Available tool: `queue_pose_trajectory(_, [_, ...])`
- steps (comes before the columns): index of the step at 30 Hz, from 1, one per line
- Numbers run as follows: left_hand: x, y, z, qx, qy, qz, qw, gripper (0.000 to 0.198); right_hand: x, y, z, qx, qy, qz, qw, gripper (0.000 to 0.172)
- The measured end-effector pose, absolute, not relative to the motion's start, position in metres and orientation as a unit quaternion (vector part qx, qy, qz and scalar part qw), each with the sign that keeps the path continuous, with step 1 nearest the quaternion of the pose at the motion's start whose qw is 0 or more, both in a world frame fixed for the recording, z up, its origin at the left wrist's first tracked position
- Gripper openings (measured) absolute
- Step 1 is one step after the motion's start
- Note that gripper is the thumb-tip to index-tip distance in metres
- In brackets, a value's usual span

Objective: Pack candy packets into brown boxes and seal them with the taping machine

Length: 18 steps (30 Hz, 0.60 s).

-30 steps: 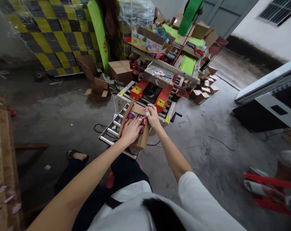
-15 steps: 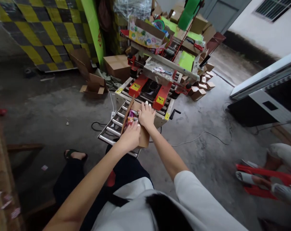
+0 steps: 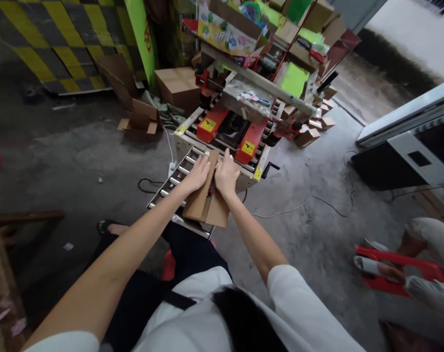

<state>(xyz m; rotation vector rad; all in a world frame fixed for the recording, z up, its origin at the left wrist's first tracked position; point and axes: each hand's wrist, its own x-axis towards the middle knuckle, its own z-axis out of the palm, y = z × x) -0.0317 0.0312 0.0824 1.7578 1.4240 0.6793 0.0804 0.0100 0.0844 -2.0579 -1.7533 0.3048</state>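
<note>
A small cardboard box lies lengthwise on the metal rollers in front of me. Its left flap is folded inward and slopes over the inside; a narrow gap shows a bit of coloured contents, otherwise hidden. My left hand rests against the left flap near the far end, fingers stretched out. On the right flap lies my right hand, its index finger pointing away from me and the other fingers partly bent near the gap. Both hands look open and press on the cardboard.
Just beyond the box stands a carton-sealing machine with red side belts and a black crank. An open printed carton sits on top. Cardboard boxes lie behind on the left. At right, a person's foot is by a red stool.
The left flap has been folded in over the purple and red packets, which are now mostly covered. My left hand has moved forward from the near part of the box to the flap's far end.
</note>
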Motion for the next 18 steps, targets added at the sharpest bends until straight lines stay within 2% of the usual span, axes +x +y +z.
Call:
queue_pose_trajectory(2, [-0.027, 0.015, 0.084, 0.717, 0.591, 0.2, 0.311, 0.055, 0.083, 0.018, 0.083, -0.749, -0.593, 0.133, 0.264, 0.064])
queue_pose_trajectory(4, [-0.025, 0.006, 0.089, 0.733, 0.615, 0.143, 0.255, 0.055, 0.084, 0.02, 0.085, -0.749, -0.586, 0.145, 0.273, 0.064])
queue_pose_trajectory(7, [-0.026, 0.007, 0.094, 0.732, 0.627, 0.096, 0.248, 0.056, 0.083, -0.008, 0.09, -0.717, -0.643, 0.162, 0.214, 0.067])
queue_pose_trajectory(9, [-0.028, 0.015, 0.092, 0.722, 0.627, 0.093, 0.278, 0.056, 0.08, -0.048, 0.091, -0.65, -0.722, 0.175, 0.161, 0.082])
queue_pose_trajectory(11, [-0.032, 0.025, 0.085, 0.724, 0.603, 0.127, 0.31, 0.055, 0.077, -0.087, 0.088, -0.574, -0.791, 0.177, 0.118, 0.107])
queue_pose_trajectory(13, [-0.038, 0.032, 0.076, 0.732, 0.559, 0.19, 0.34, 0.053, 0.075, -0.107, 0.081, -0.541, -0.82, 0.163, 0.093, 0.118])
queue_pose_trajectory(15, [-0.045, 0.029, 0.066, 0.716, 0.544, 0.25, 0.359, 0.053, 0.079, -0.094, 0.076, -0.539, -0.824, 0.147, 0.089, 0.116])
queue_pose_trajectory(18, [-0.061, -0.015, 0.06, 0.651, 0.599, 0.313, 0.345, 0.056, 0.105, -0.034, 0.087, -0.543, -0.81, 0.152, 0.162, 0.106])
